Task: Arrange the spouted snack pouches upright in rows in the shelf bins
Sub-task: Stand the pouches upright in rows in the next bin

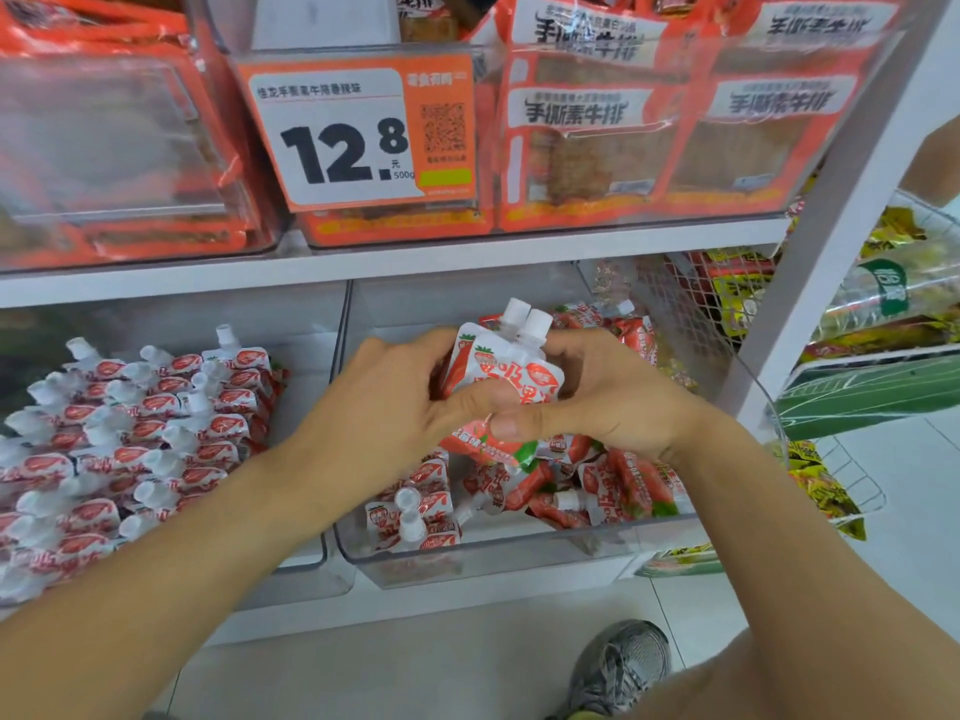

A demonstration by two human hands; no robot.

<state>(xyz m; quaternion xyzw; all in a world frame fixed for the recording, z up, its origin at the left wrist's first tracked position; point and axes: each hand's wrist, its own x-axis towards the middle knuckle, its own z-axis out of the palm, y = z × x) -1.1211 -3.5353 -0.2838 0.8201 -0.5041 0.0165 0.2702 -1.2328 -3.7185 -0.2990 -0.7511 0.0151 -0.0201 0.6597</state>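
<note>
Both hands grip a small stack of white-and-red spouted pouches, held upright with two white caps on top, above the right clear bin. My left hand wraps the stack's left side, thumb across the front. My right hand holds the right side, its thumb meeting the left thumb. Below them several loose pouches lie jumbled in that bin. The left clear bin holds several pouches packed in rows with spouts up.
A shelf above carries clear bins of orange snack packs and a price tag reading 12.8. A white upright post stands at right, with wire baskets of yellow and green packs beyond. My shoe is on the floor.
</note>
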